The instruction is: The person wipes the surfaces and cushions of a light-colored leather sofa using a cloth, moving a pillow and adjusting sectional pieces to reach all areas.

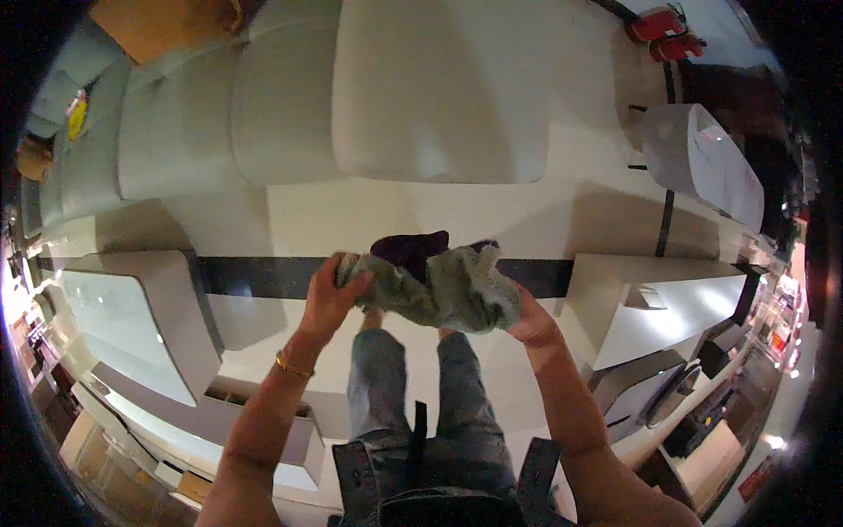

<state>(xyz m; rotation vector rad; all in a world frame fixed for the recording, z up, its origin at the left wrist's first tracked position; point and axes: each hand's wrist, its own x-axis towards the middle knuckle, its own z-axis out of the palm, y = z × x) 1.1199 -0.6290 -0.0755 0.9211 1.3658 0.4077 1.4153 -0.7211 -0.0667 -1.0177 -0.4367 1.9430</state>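
Observation:
A crumpled grey-green cloth hangs between my hands, in front of my lower legs. My left hand grips its left end, thumb on the near side. At the right end, my right hand holds the cloth, with most of its fingers hidden behind the folds. Dark purple shapes show just beyond the cloth's upper edge; whether they are footwear or part of a fabric I cannot tell. The cloth hides my feet.
A pale sectional sofa runs across the far side. White low tables stand left and right. A round fluted table and red fire extinguishers are at the upper right. A dark stripe crosses the light floor.

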